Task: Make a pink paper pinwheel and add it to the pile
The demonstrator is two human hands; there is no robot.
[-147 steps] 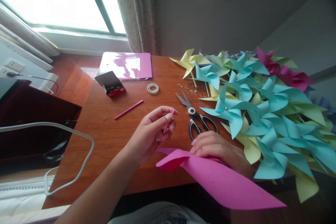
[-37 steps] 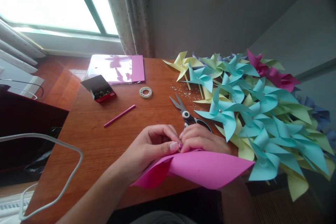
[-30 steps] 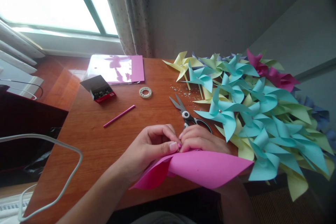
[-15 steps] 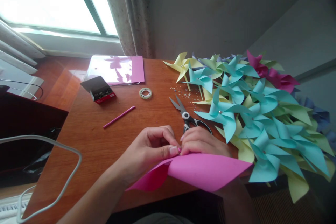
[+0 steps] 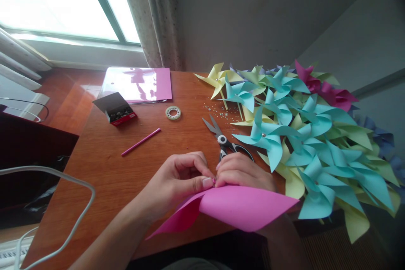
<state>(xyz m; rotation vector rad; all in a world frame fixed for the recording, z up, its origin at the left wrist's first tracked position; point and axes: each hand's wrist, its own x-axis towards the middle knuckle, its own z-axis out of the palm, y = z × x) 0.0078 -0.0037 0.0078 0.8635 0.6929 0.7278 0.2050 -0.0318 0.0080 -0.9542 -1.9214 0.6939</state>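
A pink paper pinwheel (image 5: 243, 207) is held near the table's front edge, its curled blades turned towards me. At its upper edge, my left hand (image 5: 185, 179) pinches a tiny pink piece (image 5: 214, 182) between thumb and forefinger; too little of it shows to tell its kind. My right hand (image 5: 245, 173) is closed on the pinwheel, with its curled fingers against the left fingertips and its thumb hidden. Just beyond the right hand lie scissors (image 5: 222, 140) with blades spread. A pink stick (image 5: 141, 142), perhaps a paper straw, rests on the table to the left.
Turquoise, yellow, green and dark pink pinwheels (image 5: 268, 135) pile up on the right. Across the wooden table (image 5: 104, 185) are a tape roll (image 5: 173, 112), an open red box (image 5: 123, 119) of small dark pieces, shiny-covered pink sheets (image 5: 163, 84) and scattered tiny bits. A white cable (image 5: 91, 196) loops at left.
The view has shifted slightly, moving everything a little left. Both hands keep their hold, and the pinwheel's left blade tip dips a bit lower.
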